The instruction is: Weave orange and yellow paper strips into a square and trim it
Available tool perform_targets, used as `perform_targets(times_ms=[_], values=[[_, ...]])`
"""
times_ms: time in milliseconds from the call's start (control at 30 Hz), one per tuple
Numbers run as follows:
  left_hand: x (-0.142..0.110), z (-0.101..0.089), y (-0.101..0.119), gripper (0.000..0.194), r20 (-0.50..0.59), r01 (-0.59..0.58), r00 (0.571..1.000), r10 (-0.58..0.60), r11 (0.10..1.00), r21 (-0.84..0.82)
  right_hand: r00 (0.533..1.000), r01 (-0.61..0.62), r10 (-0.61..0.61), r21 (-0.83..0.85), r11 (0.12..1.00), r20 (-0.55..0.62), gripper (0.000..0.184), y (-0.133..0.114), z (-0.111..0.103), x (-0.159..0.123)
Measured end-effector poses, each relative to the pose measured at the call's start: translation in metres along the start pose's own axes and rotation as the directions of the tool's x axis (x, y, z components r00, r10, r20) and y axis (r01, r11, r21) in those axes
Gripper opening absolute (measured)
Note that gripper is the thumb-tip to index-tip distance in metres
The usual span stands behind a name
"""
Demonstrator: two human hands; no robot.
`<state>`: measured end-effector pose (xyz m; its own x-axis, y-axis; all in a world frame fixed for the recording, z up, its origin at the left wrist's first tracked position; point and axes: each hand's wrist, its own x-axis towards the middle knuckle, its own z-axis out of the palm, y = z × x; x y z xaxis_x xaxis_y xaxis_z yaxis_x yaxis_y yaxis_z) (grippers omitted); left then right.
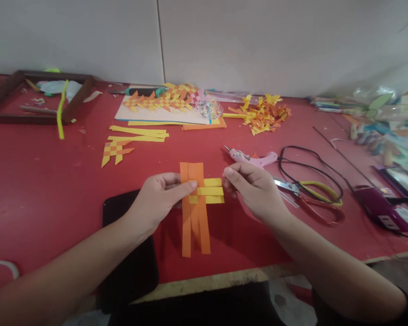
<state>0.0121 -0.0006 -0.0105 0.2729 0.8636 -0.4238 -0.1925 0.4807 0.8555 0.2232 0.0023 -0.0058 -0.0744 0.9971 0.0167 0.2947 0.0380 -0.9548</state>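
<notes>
A partly woven piece [193, 199] of paper strips is held above the red bench [54, 190], in front of the person. It is gripped at the crossing by the left hand [153, 199], the thumb laid on top. The right hand [253, 185] is placed just beside the yellow ends, its fingers drawn in close; whether anything is pinched there cannot be told.

The weave appears to be at an early stage: a few orange and yellow strips have been interlaced, but long ends are left loose and untrimmed. Two yellow strips [138, 131] are laid flat farther back, beside a small checked piece [114, 148] with pointed ends, which looks completed. More checked pieces [156, 103] are gathered on a pale sheet [122, 114]. Scissors [289, 185] and a pink glue gun [258, 160] are set down to the right, unheld.
</notes>
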Motion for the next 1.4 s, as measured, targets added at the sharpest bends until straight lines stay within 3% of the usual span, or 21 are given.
perform_targets(times_ms=[133, 333, 567, 900, 1033, 1167, 1400], values=[[-0.003, 0.001, 0.001, 0.028, 0.048, 0.029, 0.998, -0.031, 0.998, 0.047, 1.0, 0.03, -0.03, -0.021, 0.999, -0.006, 0.04, 0.0, 0.003, -0.001], [-0.006, 0.003, 0.002, 0.027, 0.143, -0.005, 0.99, -0.016, 0.99, 0.14, 0.994, 0.032, -0.029, -0.027, 0.999, 0.103, 0.041, -0.004, 0.01, -0.006], [-0.006, 0.005, 0.002, 0.023, 0.176, -0.058, 0.984, 0.022, 0.978, 0.199, 0.965, -0.088, 0.069, 0.061, 0.994, 0.253, 0.038, -0.003, 0.013, -0.012], [-0.008, 0.005, 0.001, 0.019, 0.202, 0.029, 0.976, -0.08, 0.969, 0.246, 0.956, -0.111, 0.065, 0.146, 0.983, 0.287, 0.03, -0.003, 0.015, -0.013], [-0.007, 0.004, 0.0, 0.017, 0.231, 0.009, 0.97, -0.076, 0.961, 0.278, 0.949, -0.105, 0.054, 0.15, 0.983, 0.31, 0.024, -0.004, 0.015, -0.011], [-0.005, 0.004, 0.002, 0.018, 0.222, 0.034, 0.97, -0.104, 0.954, 0.299, 0.962, -0.096, 0.064, 0.108, 0.99, 0.264, 0.022, -0.006, 0.014, -0.01], [-0.007, 0.006, 0.004, 0.025, 0.213, 0.143, 0.956, -0.201, 0.955, 0.262, 0.995, 0.093, -0.09, -0.059, 0.994, 0.054, 0.022, -0.003, 0.005, -0.005]])
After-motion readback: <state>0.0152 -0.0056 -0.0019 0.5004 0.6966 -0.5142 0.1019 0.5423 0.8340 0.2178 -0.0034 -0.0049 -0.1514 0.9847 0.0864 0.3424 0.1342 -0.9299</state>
